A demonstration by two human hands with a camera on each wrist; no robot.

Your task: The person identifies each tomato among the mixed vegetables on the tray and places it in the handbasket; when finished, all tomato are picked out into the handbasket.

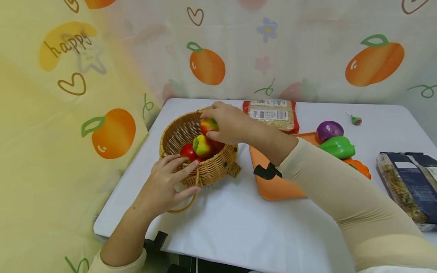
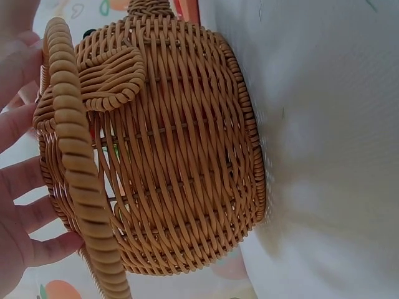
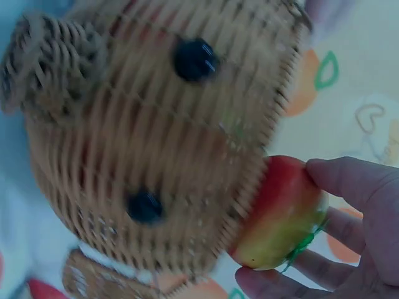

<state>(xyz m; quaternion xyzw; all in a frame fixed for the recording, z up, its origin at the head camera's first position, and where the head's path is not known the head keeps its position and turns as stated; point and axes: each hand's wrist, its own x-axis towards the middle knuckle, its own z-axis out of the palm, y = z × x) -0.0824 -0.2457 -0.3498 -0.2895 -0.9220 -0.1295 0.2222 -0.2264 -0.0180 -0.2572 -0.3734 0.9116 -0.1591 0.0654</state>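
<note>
A wicker basket [image 1: 213, 172] with black bead eyes stands at the left of the table. My right hand [image 1: 230, 123] pinches a red-and-yellow fruit [image 3: 280, 215] at the basket's far rim, thumb on one side and fingers on the other. Below it in the basket lie a yellow-and-red bell pepper [image 1: 203, 147] and a round red fruit or vegetable [image 1: 188, 152]; others are partly hidden. My left hand [image 1: 167, 184] has its fingers spread and touching the near rim, beside the hanging wicker handle [image 2: 78, 149].
Right of the basket lies an orange tray [image 1: 273, 189]. By it are a purple round vegetable [image 1: 329, 131], a green pepper [image 1: 338, 147] and an orange vegetable [image 1: 357, 167]. A red-edged packet [image 1: 273, 115], a lollipop [image 1: 356, 120] and a dark bag [image 1: 409, 185] lie farther off.
</note>
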